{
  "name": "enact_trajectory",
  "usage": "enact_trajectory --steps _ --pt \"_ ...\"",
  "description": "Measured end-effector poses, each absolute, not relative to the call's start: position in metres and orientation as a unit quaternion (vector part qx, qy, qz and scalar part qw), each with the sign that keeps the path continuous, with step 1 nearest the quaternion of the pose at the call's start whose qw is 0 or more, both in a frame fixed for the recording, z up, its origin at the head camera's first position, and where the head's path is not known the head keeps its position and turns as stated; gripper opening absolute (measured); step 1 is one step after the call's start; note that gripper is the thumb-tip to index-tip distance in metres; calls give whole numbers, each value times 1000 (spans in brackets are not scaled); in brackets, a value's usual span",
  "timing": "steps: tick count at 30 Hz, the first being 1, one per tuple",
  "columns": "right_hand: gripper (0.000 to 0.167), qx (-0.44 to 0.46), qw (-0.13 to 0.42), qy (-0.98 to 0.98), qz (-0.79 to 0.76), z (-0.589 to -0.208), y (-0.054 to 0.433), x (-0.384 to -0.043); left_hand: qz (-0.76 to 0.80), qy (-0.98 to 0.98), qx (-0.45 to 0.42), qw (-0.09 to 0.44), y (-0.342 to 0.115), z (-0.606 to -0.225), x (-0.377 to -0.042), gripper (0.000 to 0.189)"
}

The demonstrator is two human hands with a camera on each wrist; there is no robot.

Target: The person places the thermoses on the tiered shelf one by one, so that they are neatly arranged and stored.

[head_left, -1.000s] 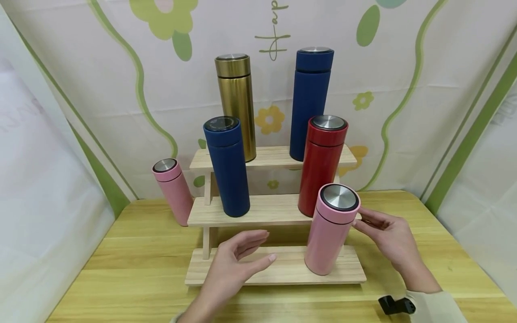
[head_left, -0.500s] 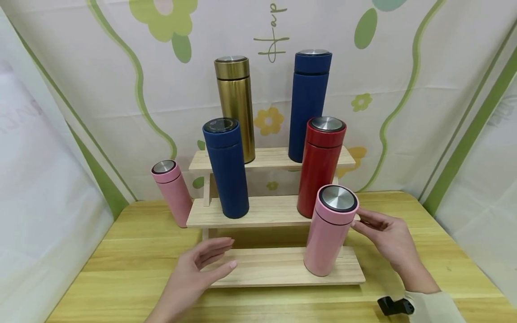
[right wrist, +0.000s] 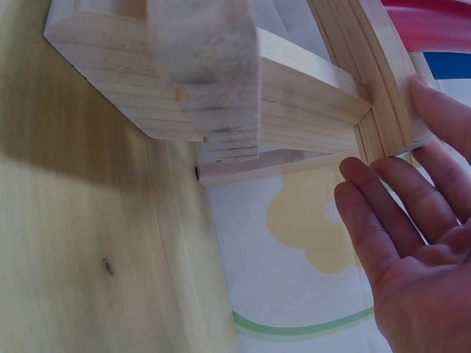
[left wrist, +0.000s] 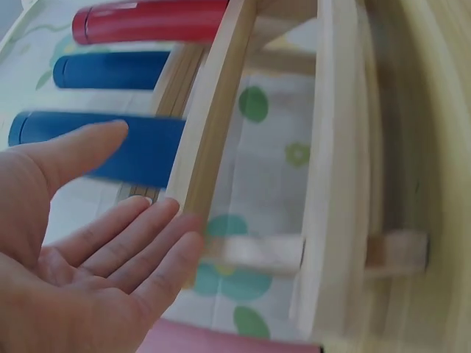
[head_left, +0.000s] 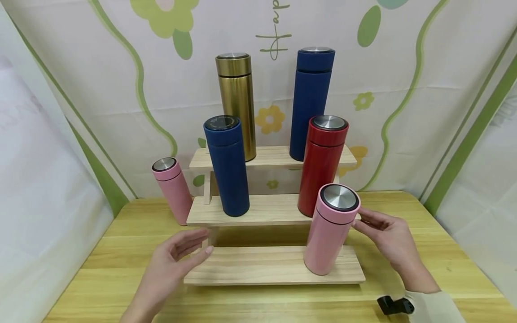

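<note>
A three-tier wooden stand (head_left: 250,278) bears several vacuum flasks. My left hand (head_left: 163,264), thumb spread and fingers straight, is at the stand's left end, between the bottom and middle shelves. In the left wrist view the fingertips (left wrist: 188,243) overlap the shelf edge, and the palm holds nothing. My right hand (head_left: 389,237) is at the middle shelf's right end. In the right wrist view its thumb and fingertips (right wrist: 353,173) lie right at the shelf end (right wrist: 394,140), fingers loosely extended. Close by stands a pink flask (head_left: 327,246) on the bottom shelf, partly hiding those fingertips.
Blue (head_left: 230,179) and red (head_left: 319,175) flasks stand on the middle shelf, gold (head_left: 238,103) and blue (head_left: 308,107) ones on top. Another pink flask (head_left: 175,197) stands left of the stand on the wooden table (head_left: 113,269). A patterned cloth (head_left: 101,80) hangs behind.
My left hand has moved left, from over the bottom shelf to the stand's left end. My right hand, the stand and the flasks have stayed in place.
</note>
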State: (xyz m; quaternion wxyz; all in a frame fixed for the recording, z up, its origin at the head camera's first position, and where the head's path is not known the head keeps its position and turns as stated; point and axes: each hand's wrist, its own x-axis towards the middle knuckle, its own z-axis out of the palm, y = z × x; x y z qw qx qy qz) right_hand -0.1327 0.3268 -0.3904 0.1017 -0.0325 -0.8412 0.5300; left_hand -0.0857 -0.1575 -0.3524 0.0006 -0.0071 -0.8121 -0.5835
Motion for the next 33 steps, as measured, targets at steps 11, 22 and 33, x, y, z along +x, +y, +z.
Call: enact_trajectory --steps 11,22,33 --pt "54 -31 110 -838 533 -390 325 -129 -597 -798 50 68 -186 -349 -98 49" --pt "52 -27 111 -833 541 -390 324 -130 -560 -811 139 98 -205 -355 -126 68" --pt "52 -24 121 -842 525 -388 322 -128 -508 -837 143 143 -217 -368 -168 91"
